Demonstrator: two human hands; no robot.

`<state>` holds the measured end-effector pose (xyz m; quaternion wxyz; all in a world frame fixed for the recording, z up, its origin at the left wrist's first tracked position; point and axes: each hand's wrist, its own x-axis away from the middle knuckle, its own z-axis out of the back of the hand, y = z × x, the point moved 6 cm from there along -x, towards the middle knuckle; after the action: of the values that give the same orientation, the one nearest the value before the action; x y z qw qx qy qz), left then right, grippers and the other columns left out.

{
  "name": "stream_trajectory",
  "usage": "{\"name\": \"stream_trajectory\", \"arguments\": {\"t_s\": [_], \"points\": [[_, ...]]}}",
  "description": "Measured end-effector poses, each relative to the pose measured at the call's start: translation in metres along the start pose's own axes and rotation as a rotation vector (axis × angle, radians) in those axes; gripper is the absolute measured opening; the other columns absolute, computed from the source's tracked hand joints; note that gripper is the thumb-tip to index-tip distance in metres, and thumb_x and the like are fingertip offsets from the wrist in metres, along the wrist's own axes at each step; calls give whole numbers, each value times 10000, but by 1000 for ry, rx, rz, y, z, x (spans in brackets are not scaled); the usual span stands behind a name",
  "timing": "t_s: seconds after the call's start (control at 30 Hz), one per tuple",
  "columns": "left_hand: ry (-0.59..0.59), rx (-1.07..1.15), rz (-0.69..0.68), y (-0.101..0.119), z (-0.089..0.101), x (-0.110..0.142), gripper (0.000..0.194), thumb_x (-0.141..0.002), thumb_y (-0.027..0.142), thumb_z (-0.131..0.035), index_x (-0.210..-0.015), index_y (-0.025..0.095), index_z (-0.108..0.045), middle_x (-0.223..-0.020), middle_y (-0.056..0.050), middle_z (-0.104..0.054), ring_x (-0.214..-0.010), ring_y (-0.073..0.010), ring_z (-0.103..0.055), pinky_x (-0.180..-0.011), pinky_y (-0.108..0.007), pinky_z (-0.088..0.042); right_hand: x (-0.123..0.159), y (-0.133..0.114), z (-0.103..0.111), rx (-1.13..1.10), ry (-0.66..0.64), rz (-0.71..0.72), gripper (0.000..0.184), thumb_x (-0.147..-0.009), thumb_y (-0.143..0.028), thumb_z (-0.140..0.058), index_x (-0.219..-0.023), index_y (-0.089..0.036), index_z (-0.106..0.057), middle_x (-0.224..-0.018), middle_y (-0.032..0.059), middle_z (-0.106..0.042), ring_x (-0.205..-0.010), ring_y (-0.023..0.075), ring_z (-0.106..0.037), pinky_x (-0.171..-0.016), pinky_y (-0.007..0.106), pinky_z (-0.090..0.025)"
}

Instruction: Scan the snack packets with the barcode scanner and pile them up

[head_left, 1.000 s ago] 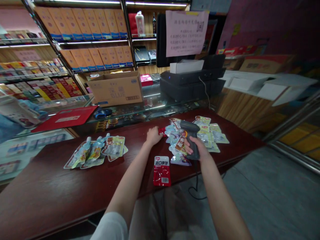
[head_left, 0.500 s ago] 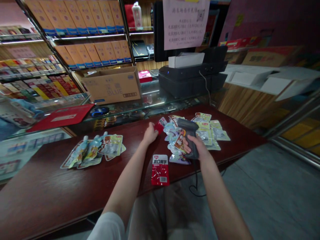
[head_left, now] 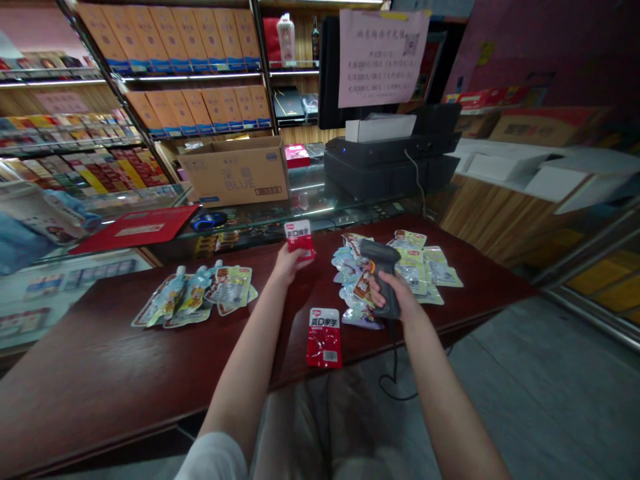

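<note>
My left hand (head_left: 289, 263) is closed on the lower left side of a red and white snack packet (head_left: 299, 236), which it holds up with the printed face toward me. In my right hand (head_left: 393, 291) is a dark grey barcode scanner (head_left: 381, 255), gripped round its handle and pointing left. Beneath and beside the scanner lie pale blue and purple pouches (head_left: 346, 275) and yellow-green packets (head_left: 420, 272). A second red and white packet (head_left: 324, 337) lies flat near the table's front edge. Several spouted pouches (head_left: 186, 297) form a pile on the left.
The dark red table (head_left: 100, 353) borders a glass counter (head_left: 310, 193). On that counter stand an open cardboard box (head_left: 235, 175), a red folder (head_left: 135, 228), a blue computer mouse (head_left: 209, 220) and a black cash register (head_left: 390, 163). The scanner's cable (head_left: 395, 373) hangs over the front edge.
My left hand has drawn the red and white packet out from beside the pouches, moved it left and raised it. My right hand with the scanner stays nearly in place; the view shifts slightly.
</note>
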<state>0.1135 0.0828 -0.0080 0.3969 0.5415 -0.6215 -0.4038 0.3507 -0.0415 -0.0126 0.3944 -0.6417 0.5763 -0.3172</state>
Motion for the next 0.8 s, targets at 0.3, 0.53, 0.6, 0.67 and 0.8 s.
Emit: {"name": "stream_trajectory", "arguments": {"t_s": [0.3, 0.53, 0.6, 0.67, 0.8], "points": [[-38, 58, -112, 44, 40, 39, 404, -742, 191, -739, -1118, 152, -599, -1152, -115, -723, -980, -232, -723, -938, -486, -570, -7, -16, -41, 296, -2, 10, 341, -755, -425, -769, -892, -194, -559, -592, -44, -570, -380, 87, -479, -375, 229, -366], [84, 93, -185, 59, 85, 48, 404, -737, 209, -778, -1103, 171, -612, -1134, -95, -742, -945, -221, -728, -946, -492, -563, -39, 8, -106, 300, -223, -129, 441, -726, -450, -757, -1011, -159, -586, -581, -64, -545, -370, 71, -459, -368, 203, -309], [113, 99, -194, 58, 95, 48, 385, -764, 248, -769, -1108, 166, -617, -1148, -108, -739, -972, -229, -729, -958, -478, -555, -47, 19, -109, 265, -251, -157, 446, -730, -446, -749, -1029, -159, -584, -577, -68, -537, -365, 69, -446, -367, 206, -307], [126, 101, -201, 56, 101, 47, 373, -789, 275, -756, -1117, 160, -622, -1157, -120, -737, -993, -235, -728, -960, -457, -552, -51, 26, -105, 236, -253, -178, 436, -740, -436, -742, -1040, -161, -585, -584, -68, -536, -363, 64, -430, -367, 205, -308], [107, 111, -223, 57, 104, 45, 389, -822, 331, -744, -1150, 165, -618, -1183, -125, -731, -1014, -230, -724, -960, -431, -548, -48, 28, -95, 202, -238, -186, 430, -750, -433, -736, -1049, -158, -597, -592, -67, -527, -359, 55, -411, -361, 203, -294]]}}
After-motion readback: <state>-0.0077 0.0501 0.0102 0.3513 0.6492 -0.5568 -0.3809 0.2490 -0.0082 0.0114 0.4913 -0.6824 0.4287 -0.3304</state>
